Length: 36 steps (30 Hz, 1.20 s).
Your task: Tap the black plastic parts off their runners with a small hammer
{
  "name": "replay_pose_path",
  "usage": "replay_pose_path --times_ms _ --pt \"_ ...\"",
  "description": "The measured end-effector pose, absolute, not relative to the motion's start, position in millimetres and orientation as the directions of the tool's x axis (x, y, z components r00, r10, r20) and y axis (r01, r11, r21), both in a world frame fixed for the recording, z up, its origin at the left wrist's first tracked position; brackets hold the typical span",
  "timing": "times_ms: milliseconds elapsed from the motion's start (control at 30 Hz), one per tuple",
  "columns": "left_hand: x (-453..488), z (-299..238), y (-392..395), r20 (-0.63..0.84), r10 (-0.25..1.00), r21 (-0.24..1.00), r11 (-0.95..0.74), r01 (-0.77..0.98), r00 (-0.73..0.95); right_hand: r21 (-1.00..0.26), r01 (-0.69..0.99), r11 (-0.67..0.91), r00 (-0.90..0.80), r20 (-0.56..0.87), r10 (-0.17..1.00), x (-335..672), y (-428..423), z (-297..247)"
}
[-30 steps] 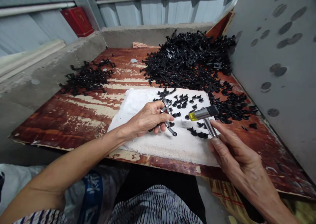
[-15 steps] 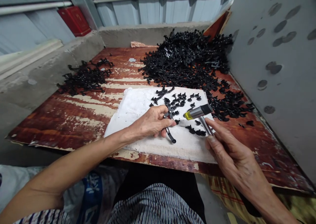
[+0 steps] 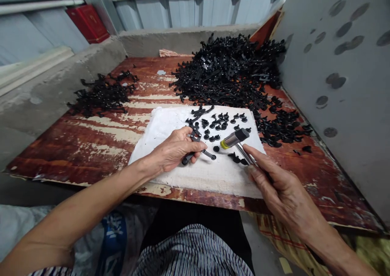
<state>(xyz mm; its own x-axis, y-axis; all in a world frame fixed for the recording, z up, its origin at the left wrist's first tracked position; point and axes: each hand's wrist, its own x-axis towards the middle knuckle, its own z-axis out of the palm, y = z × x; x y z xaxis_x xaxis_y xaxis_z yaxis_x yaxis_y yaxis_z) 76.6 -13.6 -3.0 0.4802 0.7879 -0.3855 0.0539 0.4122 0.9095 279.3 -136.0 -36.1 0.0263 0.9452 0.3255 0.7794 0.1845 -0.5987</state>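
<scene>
My left hand (image 3: 175,150) rests on a white pad (image 3: 179,174) and pinches a black jointed plastic part (image 3: 198,148) that lies flat on the pad. My right hand (image 3: 274,182) grips the metal handle of a small hammer (image 3: 234,139), whose head has a yellow face and a black face and hovers just right of the part. Several small black round-headed pieces (image 3: 221,123) lie scattered on the pad beyond the hammer head.
The pad lies on a worn red-brown board (image 3: 91,142). A big heap of black parts (image 3: 228,73) fills the far right, a smaller heap (image 3: 102,95) sits at far left. A grey wall (image 3: 344,85) stands close on the right, a concrete ledge (image 3: 45,89) on the left.
The hammer head has dropped and shifted left toward the part. My left hand has laid the black part flatter on the pad and pulled it slightly left.
</scene>
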Motion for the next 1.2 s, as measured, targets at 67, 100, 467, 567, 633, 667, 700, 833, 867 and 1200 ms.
replay_pose_path --times_ms 67,100,467,567,633,667,700,833,867,1200 --pt "80 -5 -15 -0.403 0.817 0.901 0.432 0.025 0.413 -0.594 0.784 0.183 0.025 0.324 0.946 279 -136 -35" --pt "81 -5 -15 -0.416 0.824 0.895 0.446 0.013 0.385 -0.593 0.783 0.188 0.023 0.33 0.944 279 -136 -35" --pt "98 -6 -17 -0.447 0.852 0.863 0.491 -0.121 0.273 -0.608 0.769 0.199 0.036 0.351 0.936 281 -138 -35" --pt "99 -8 -15 -0.444 0.858 0.868 0.483 -0.114 0.257 -0.613 0.762 0.208 0.042 0.367 0.929 281 -138 -38" --pt "100 -9 -14 -0.438 0.865 0.872 0.475 -0.116 0.246 -0.615 0.759 0.214 0.041 0.373 0.927 281 -137 -38" --pt "100 -10 -14 -0.437 0.867 0.874 0.472 -0.115 0.24 -0.613 0.759 0.217 0.038 0.375 0.926 281 -137 -38" --pt "100 -10 -14 -0.436 0.868 0.875 0.47 -0.112 0.236 -0.612 0.761 0.217 0.038 0.375 0.926 281 -137 -38" --pt "101 -11 -13 -0.444 0.865 0.875 0.475 -0.095 0.234 -0.605 0.767 0.213 0.039 0.375 0.926 282 -138 -36" --pt "102 -10 -13 -0.446 0.863 0.874 0.477 -0.093 0.236 -0.605 0.766 0.215 0.04 0.379 0.925 282 -138 -36" --pt "102 -10 -14 -0.45 0.86 0.876 0.478 -0.07 0.24 -0.628 0.749 0.211 0.056 0.377 0.924 281 -138 -37"
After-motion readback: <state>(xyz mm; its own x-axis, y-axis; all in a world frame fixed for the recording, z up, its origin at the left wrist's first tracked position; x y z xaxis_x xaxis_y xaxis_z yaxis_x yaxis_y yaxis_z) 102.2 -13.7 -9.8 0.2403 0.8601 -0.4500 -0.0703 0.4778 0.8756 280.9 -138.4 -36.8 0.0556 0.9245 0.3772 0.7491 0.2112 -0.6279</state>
